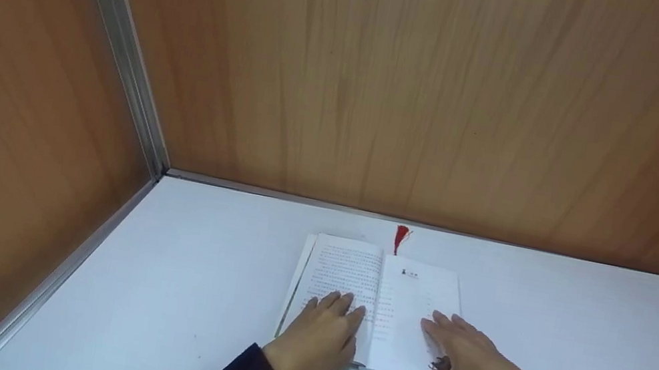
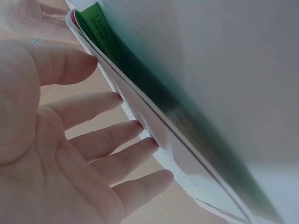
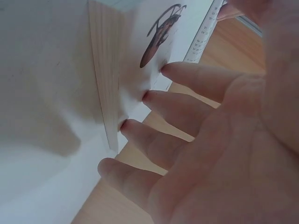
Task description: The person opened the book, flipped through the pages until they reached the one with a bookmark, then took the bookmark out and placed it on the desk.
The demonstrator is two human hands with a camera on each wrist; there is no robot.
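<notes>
My left hand [image 1: 320, 336] and right hand [image 1: 474, 366] press flat, fingers straight, on the open book [image 1: 376, 302]. It lies near the worktop's [image 1: 181, 294] front edge. A red tassel [image 1: 401, 237] shows at its far edge.

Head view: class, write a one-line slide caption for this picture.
Left hand and right hand press flat on an open white paperback book with a red tassel bookmark, on a white table.

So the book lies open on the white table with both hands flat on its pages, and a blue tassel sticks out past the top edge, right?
Not quite: the tassel is red, not blue, as the head view shows. The rest holds: the book lies open on the white table, with the left hand and right hand flat on its pages.
</notes>
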